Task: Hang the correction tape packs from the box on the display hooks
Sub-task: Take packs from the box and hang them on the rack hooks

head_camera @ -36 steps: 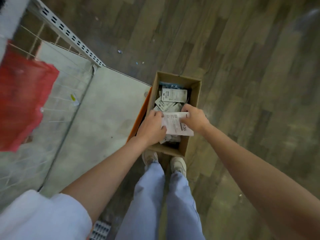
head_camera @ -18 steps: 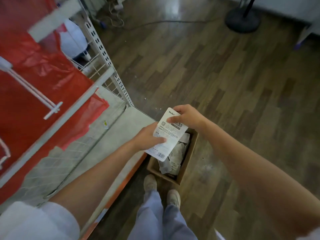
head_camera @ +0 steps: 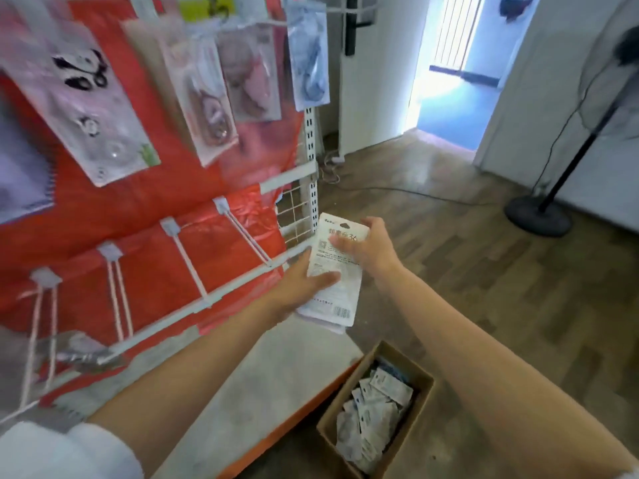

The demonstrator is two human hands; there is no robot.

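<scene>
Red display backdrop — white barcoded correction tape packs (head_camera: 334,271)

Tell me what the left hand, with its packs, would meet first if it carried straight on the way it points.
Probably the white wire grid beside the perforated upright. The left hand points up and away; the nearest empty hook lies just left of that line. Depth is unclear.

White pack (head_camera: 337,271) with black print (a barcode low down); red backing (head_camera: 166,271); white hooks (head_camera: 188,267); brown box (head_camera: 349,399); wood-pattern floor (head_camera: 484,271).
</scene>
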